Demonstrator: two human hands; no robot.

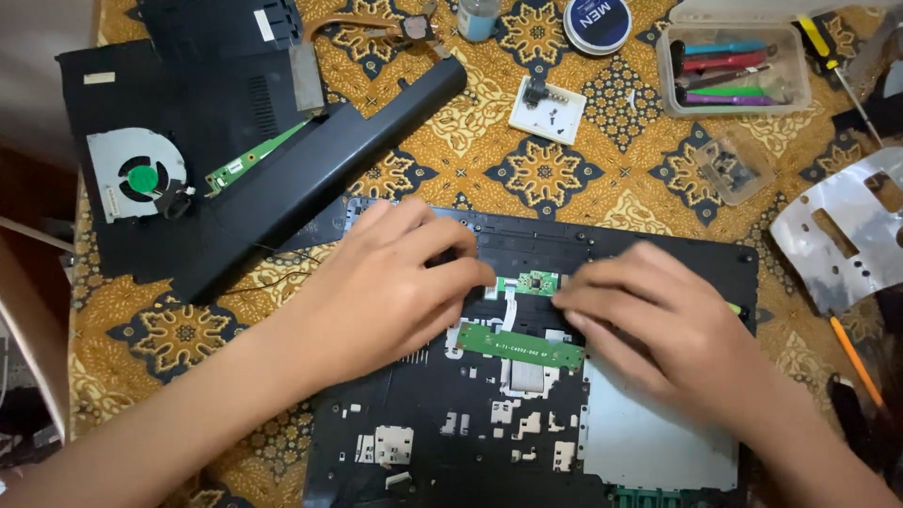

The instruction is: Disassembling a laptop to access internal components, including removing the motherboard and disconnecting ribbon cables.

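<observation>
Green narrow circuit board [520, 345] lies in the black plastic laptop shell [442, 442] while left hand [390, 282] and right hand [658, 315] press fingertips beside it (neither grip closed on anything)

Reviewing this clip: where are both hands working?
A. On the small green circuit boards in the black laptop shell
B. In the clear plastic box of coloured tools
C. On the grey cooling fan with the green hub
A: the left hand and right hand meet at the small green circuit boards on the black laptop shell; the fan and tool box lie untouched.
</observation>
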